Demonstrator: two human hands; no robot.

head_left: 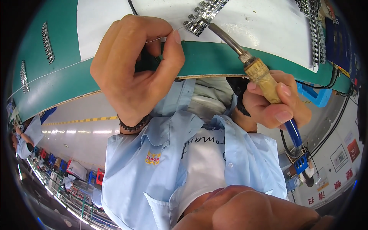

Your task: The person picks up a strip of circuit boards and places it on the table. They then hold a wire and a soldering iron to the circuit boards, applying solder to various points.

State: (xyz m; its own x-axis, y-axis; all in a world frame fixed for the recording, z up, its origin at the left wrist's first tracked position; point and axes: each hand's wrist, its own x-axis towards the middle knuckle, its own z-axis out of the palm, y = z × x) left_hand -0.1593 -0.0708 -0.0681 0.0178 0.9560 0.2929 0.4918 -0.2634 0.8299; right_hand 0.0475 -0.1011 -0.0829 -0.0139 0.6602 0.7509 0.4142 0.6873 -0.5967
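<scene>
My left hand (138, 65) pinches a thin solder wire (156, 39) between thumb and forefinger. The wire runs to a strip of small metal components (197, 26) lying on a white sheet (260, 23). In my right hand (278, 101) is a soldering iron (262, 74) with a tan grip and blue rear end, its fingers wrapped round the handle. The iron's metal shaft slants up and left, and its tip is at the strip's near end, close to the wire's end. Whether tip and wire touch cannot be made out.
Two more metal strips lie on the green tabletop (38, 90) at the left. Several strips (316, 38) line the sheet's right side. Loose wire trails leftward across the table. Black cables and a blue plastic holder (316, 96) hang by the right edge. Another person (31, 140) is at far left.
</scene>
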